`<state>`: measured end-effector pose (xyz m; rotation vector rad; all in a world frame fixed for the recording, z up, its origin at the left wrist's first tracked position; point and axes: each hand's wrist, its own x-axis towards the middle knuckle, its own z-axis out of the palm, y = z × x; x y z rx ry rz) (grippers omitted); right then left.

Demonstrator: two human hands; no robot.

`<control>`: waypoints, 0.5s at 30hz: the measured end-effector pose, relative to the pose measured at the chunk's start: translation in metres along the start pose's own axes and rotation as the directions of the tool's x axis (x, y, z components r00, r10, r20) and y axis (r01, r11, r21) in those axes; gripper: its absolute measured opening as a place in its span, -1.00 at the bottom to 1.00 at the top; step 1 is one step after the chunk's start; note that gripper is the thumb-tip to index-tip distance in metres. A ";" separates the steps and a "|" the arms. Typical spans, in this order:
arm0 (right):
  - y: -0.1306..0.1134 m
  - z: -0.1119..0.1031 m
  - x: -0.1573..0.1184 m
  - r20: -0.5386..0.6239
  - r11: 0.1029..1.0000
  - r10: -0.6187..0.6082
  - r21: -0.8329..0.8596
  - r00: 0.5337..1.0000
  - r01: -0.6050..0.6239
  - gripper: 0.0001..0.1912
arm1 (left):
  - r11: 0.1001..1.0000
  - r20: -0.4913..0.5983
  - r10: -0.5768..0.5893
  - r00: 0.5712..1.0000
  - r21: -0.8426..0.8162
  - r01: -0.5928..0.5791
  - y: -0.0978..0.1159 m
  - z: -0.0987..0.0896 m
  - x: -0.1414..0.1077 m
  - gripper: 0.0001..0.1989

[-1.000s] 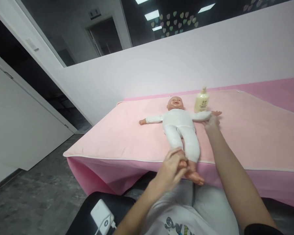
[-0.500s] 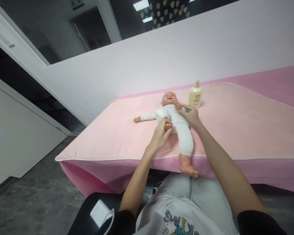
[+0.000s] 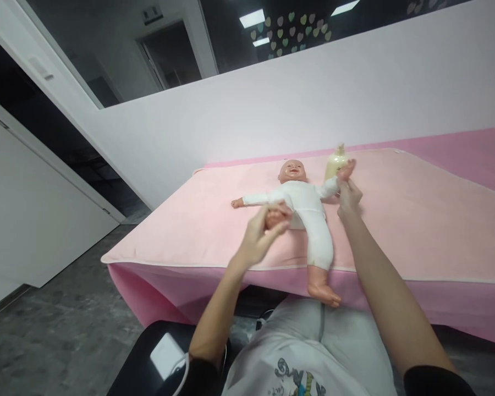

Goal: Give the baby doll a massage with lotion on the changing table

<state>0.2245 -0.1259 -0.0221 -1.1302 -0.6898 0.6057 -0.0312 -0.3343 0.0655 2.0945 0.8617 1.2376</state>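
A baby doll (image 3: 303, 195) with a white cloth body lies on its back on a pale pink mat (image 3: 181, 220), its head away from me. My left hand (image 3: 256, 234) is wrapped round one of its feet (image 3: 277, 216), with that leg raised and bent. Between the fingers of my right hand (image 3: 349, 201) is the doll's arm, gripped near the wrist, and the doll's hand (image 3: 346, 169) points up above my fingers. The doll's other arm stretches out to the left. Its other leg extends toward me, with the foot past the mat's front edge.
Just behind the doll's raised hand stands a pale yellow pump bottle (image 3: 335, 162), partly covered. A darker pink cloth (image 3: 169, 286) hangs under the mat. A white wall (image 3: 272, 110) rises behind the table. On a black seat (image 3: 136, 352) lies a white device (image 3: 168, 356) with a cable.
My right hand has moved from the doll's side to the right, lifting its arm outward. My left hand has drawn the foot slightly toward me. The view has shifted a little.
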 end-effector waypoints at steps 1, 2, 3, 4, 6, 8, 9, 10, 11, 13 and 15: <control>-0.003 0.002 -0.004 0.031 0.998 -0.050 -0.025 0.998 0.051 -0.44 | 0.999 -0.046 0.017 0.999 -0.031 -0.019 -0.010 -0.008 0.014 -0.81; -0.006 0.005 -0.010 0.090 0.992 -0.090 -0.074 0.992 0.097 -0.43 | 0.998 -0.077 0.014 0.997 -0.056 -0.018 -0.022 -0.014 0.028 -0.81; -0.010 0.007 -0.016 0.180 0.975 -0.137 -0.150 0.974 0.165 -0.43 | 0.998 -0.069 -0.001 0.998 -0.064 -0.003 -0.036 -0.018 0.041 -0.81; -0.014 0.009 -0.022 0.298 0.929 -0.204 -0.243 0.932 0.281 -0.45 | 0.998 -0.027 -0.029 0.999 -0.058 0.027 -0.049 -0.019 0.052 -0.80; -0.020 0.011 -0.033 0.508 0.781 -0.288 -0.366 0.811 0.507 -0.54 | 0.996 0.034 -0.080 0.996 -0.023 0.080 -0.072 -0.017 0.066 -0.78; -0.023 0.012 -0.038 0.577 0.697 -0.308 -0.405 0.756 0.592 -0.57 | 0.996 0.043 -0.089 0.995 -0.017 0.090 -0.080 -0.011 0.067 -0.78; -0.024 0.011 -0.039 0.543 0.715 -0.303 -0.414 0.783 0.563 -0.55 | 0.996 0.054 -0.082 0.995 -0.021 0.083 -0.079 -0.009 0.063 -0.78; -0.023 0.011 -0.037 0.477 0.764 -0.283 -0.413 0.832 0.496 -0.51 | 0.997 0.065 -0.071 0.995 -0.027 0.073 -0.073 -0.007 0.057 -0.80; -0.023 0.010 -0.034 0.385 0.825 -0.251 -0.395 0.888 0.405 -0.47 | 0.998 0.075 -0.060 0.995 -0.030 0.062 -0.065 -0.006 0.048 -0.82; -0.021 0.007 -0.025 0.209 0.911 -0.175 -0.336 0.962 0.239 -0.46 | 0.999 0.071 -0.043 0.997 -0.028 0.045 -0.043 -0.004 0.024 -0.85; -0.018 0.003 -0.014 -0.005 0.976 -0.049 -0.210 0.999 0.047 -0.47 | 0.999 0.098 -0.038 0.994 -0.032 0.041 -0.018 -0.002 -0.004 -0.86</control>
